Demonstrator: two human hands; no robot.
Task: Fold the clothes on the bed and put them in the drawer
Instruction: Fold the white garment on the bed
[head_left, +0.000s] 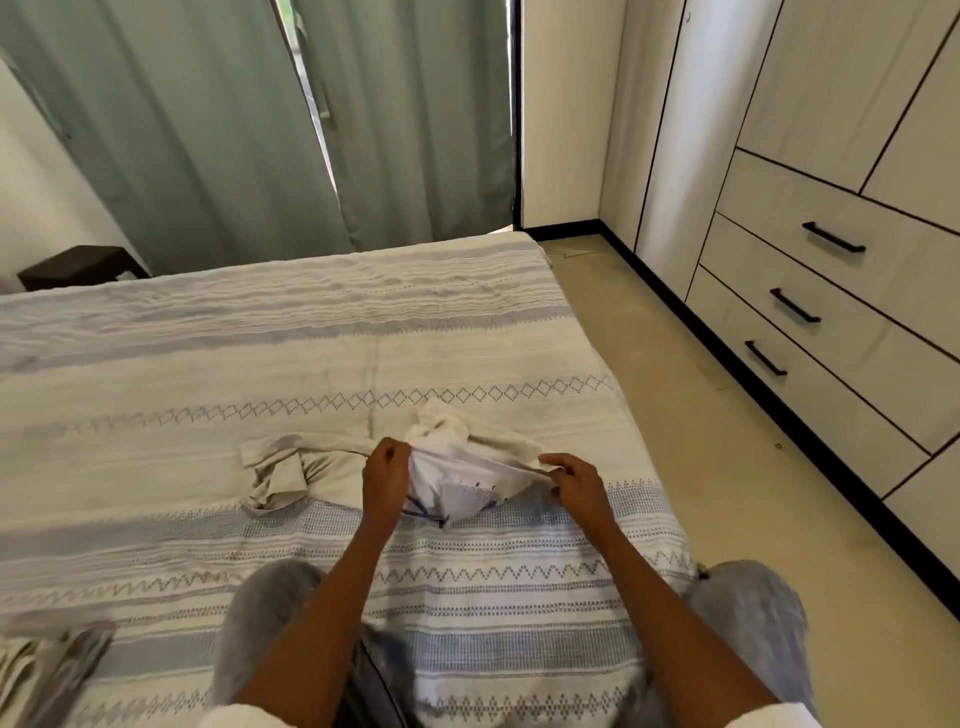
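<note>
I have the left hand (387, 467) and the right hand (569, 480) each pinching an end of the white garment (462, 475), fingers curled tight on its top edge, apparently to stretch it flat, while it hangs just over the bed (260, 364) near the front edge. A beige garment (291, 467) lies crumpled beside the left hand, so I judge the open cover beyond is the better spot for folding, and the closed drawers (831, 260) stand across the bare floor to my right
</note>
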